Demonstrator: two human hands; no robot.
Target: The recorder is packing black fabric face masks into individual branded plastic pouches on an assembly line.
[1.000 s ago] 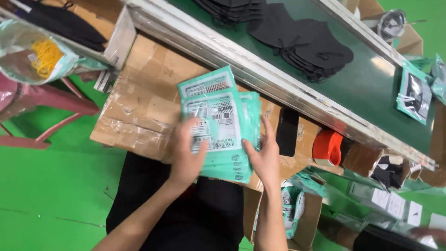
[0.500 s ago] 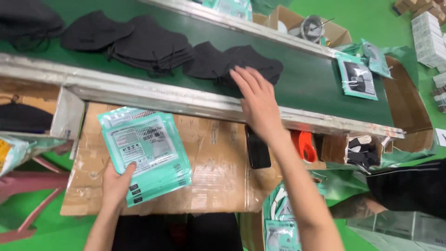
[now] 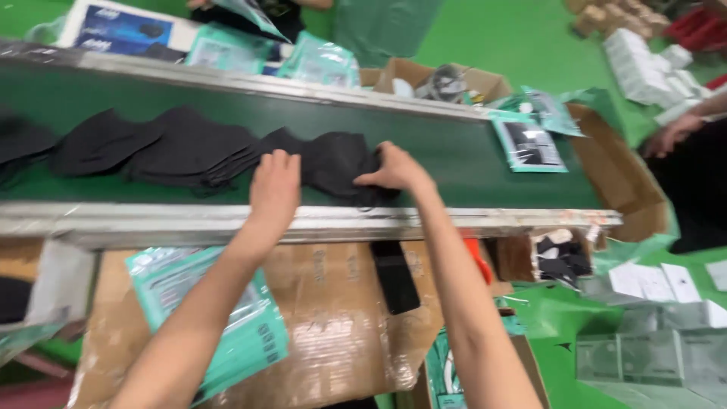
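We see both hands reaching over the metal rail point(image 3: 227, 221) onto the green conveyor belt point(image 3: 424, 129), where a row of black face masks lies in overlapping heaps. The left hand point(image 3: 274, 189) rests palm down on the near edge of a stack of black masks point(image 3: 333, 163) close to the belt's near side; its fingers point(image 3: 282, 163) lie flat and close together on top of the fabric, not curled around it. The right hand point(image 3: 394, 170) sits at the right end of the same stack, its fingers bent and closed on the edge of the top masks, thumb side toward us. The stack lies between the two hands, under both sets of fingers. Further left on the belt lies another heap of black masks point(image 3: 189, 151). Below the rail, on a cardboard-covered table point(image 3: 341, 318), a pile of teal packets point(image 3: 250, 326) lies near the left edge, partly hidden by the left forearm. A filled packet point(image 3: 528, 144) lies on the belt's far right end.
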